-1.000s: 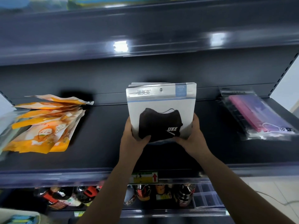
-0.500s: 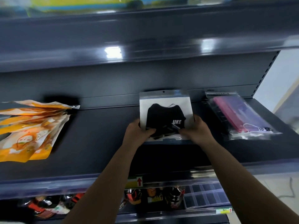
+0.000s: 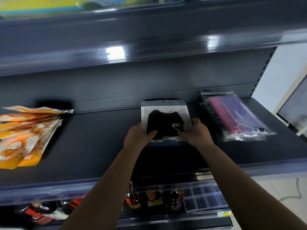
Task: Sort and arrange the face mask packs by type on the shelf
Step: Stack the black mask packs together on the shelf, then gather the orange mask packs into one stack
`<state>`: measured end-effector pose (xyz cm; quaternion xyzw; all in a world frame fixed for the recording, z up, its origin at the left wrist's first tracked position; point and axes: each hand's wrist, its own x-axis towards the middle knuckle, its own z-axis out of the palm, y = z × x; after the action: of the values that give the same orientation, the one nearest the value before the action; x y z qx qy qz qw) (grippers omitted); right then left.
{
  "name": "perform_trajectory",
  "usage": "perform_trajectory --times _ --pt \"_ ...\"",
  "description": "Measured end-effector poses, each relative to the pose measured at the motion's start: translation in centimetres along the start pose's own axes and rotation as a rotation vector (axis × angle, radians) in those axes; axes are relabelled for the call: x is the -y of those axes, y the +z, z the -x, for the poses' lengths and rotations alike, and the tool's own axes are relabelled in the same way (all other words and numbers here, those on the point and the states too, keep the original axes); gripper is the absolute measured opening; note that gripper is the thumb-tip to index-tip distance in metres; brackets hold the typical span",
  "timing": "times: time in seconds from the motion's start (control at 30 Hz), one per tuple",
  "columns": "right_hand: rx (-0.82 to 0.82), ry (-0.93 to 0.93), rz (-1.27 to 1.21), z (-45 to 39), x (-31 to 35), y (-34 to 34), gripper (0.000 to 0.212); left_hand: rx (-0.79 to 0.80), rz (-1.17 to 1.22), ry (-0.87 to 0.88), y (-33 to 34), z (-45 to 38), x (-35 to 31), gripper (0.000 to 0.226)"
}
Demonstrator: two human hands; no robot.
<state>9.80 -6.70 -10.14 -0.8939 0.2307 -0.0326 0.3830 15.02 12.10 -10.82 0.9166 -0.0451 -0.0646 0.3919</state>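
Observation:
A stack of white packs with a black mask [image 3: 163,121] lies in the middle of the dark shelf [image 3: 93,146]. My left hand [image 3: 138,136] grips its lower left corner, thumb on top. My right hand [image 3: 196,132] grips the lower right corner the same way. Several orange and white mask packs [image 3: 26,135] lie fanned out at the shelf's left end. A clear pack of pink and purple masks [image 3: 235,117] lies at the right end, a short gap from the black mask stack.
The shelf above [image 3: 149,52] overhangs close over the working shelf. Bottles [image 3: 154,200] and a clear divider tray [image 3: 204,200] sit on the shelf below. The shelf's right end meets a white wall [image 3: 285,72].
Both hands have carried the black mask stack from upright and lifted down and back, so it now lies flat near the shelf's rear. The view has shifted right.

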Motion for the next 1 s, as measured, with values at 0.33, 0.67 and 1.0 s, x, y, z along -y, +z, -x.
perform_trajectory --times 0.33,0.67,1.0 --pt "-0.152 -0.353 0.267 2.7 1.3 0.3 0.073 -0.278 -0.462 0.08 -0.2 3.0 -0.7 0.067" --pt "-0.069 -0.688 0.42 6.4 6.1 4.9 0.066 -0.533 -0.729 0.125 -4.8 7.2 3.9 0.056" --pt "-0.022 -0.829 0.436 9.6 14.2 11.6 0.066 -0.61 -0.798 0.034 -13.4 8.8 11.1 0.061"
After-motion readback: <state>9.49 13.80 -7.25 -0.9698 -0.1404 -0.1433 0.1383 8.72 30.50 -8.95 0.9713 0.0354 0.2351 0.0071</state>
